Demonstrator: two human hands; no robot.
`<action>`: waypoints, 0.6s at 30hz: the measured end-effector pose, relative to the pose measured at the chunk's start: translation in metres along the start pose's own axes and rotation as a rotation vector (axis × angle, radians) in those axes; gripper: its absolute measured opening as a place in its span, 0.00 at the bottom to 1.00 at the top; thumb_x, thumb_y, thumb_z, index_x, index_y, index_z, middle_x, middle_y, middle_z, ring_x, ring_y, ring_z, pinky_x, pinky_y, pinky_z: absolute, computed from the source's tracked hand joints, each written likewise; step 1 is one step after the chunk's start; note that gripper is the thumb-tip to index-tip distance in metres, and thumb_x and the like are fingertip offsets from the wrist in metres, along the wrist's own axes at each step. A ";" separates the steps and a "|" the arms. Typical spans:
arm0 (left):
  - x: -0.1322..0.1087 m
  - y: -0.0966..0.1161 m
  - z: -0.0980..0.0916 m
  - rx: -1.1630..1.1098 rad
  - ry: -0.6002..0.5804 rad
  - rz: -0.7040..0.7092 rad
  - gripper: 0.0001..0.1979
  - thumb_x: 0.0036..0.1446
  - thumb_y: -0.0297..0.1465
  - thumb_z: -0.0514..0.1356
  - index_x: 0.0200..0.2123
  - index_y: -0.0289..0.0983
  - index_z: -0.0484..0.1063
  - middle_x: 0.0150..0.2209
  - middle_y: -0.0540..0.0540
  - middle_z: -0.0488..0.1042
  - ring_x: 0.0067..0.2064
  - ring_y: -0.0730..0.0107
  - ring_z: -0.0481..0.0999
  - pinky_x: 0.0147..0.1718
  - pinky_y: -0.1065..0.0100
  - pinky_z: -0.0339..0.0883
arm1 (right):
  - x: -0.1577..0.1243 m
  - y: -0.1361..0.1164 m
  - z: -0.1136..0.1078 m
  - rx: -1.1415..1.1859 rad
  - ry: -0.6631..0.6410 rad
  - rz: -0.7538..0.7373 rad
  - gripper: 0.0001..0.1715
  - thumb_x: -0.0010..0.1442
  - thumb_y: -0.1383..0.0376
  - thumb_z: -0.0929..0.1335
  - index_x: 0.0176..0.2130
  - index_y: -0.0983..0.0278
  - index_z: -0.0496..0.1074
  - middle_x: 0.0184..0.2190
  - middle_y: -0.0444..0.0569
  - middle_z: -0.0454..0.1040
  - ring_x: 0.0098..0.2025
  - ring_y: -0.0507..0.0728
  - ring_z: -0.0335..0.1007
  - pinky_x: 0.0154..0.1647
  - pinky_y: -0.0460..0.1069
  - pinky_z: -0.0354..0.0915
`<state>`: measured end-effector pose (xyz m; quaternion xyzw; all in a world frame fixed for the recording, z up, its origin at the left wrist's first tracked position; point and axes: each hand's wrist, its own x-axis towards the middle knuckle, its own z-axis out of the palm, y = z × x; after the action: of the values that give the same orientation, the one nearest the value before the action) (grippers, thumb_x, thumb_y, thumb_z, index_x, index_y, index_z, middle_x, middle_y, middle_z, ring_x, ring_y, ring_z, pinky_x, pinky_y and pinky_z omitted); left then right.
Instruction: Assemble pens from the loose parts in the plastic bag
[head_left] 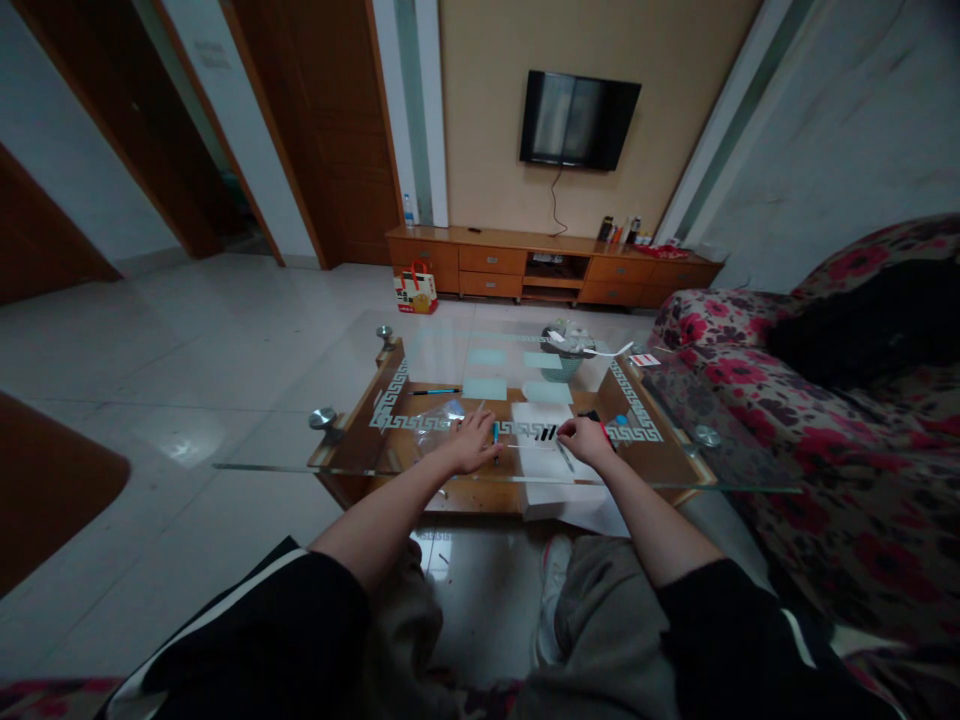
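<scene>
My left hand (472,443) rests on the glass tabletop (285,467) with its fingers spread. Close to its fingertips lies a small blue piece (495,433), partly beside the hand. My right hand (587,441) has thumb and fingertips pinched together low over the glass; whatever is between them is too small to make out. Just left of those fingers are several short black pieces (548,433) in a row. A thin grey stick-like thing (565,457) shows just below the right fingers. Beyond my left hand lies a blue and black pen (433,392).
Clear plastic packaging (435,425) is left of my left hand. A green basket (561,367) with crumpled plastic stands toward the far right. White paper or a box (559,500) shows on the shelf below. A flowered sofa (847,480) is on the right, a paper bag (415,291) on the floor.
</scene>
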<state>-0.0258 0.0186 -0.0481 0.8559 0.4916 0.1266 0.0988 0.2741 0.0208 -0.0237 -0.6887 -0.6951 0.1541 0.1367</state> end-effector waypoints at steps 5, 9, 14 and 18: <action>-0.001 0.000 -0.004 -0.006 -0.031 0.014 0.30 0.63 0.50 0.50 0.63 0.42 0.60 0.66 0.37 0.57 0.66 0.45 0.55 0.61 0.41 0.49 | 0.002 0.001 0.002 -0.020 -0.018 0.017 0.07 0.54 0.66 0.72 0.35 0.62 0.82 0.34 0.50 0.82 0.38 0.55 0.78 0.39 0.43 0.66; -0.001 0.000 -0.006 -0.044 -0.031 0.006 0.29 0.62 0.50 0.52 0.62 0.43 0.60 0.65 0.38 0.58 0.65 0.45 0.55 0.61 0.41 0.48 | 0.003 0.000 0.004 -0.027 -0.004 0.021 0.06 0.54 0.66 0.72 0.33 0.63 0.82 0.33 0.50 0.82 0.37 0.56 0.78 0.38 0.44 0.66; -0.001 0.004 -0.009 -0.079 -0.019 -0.021 0.25 0.60 0.47 0.56 0.57 0.42 0.66 0.63 0.39 0.60 0.63 0.45 0.57 0.60 0.42 0.49 | 0.003 -0.001 0.003 -0.026 0.082 0.053 0.08 0.56 0.68 0.69 0.34 0.64 0.80 0.35 0.52 0.82 0.39 0.57 0.77 0.41 0.45 0.66; 0.002 0.006 -0.011 -0.143 0.017 -0.053 0.26 0.56 0.46 0.60 0.55 0.41 0.67 0.59 0.38 0.64 0.61 0.45 0.60 0.58 0.44 0.52 | 0.004 0.000 -0.002 -0.020 0.188 0.114 0.13 0.60 0.67 0.65 0.41 0.66 0.78 0.39 0.56 0.81 0.42 0.59 0.77 0.45 0.47 0.66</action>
<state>-0.0236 0.0175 -0.0359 0.8324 0.5044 0.1658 0.1587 0.2748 0.0244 -0.0224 -0.7399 -0.6404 0.0896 0.1856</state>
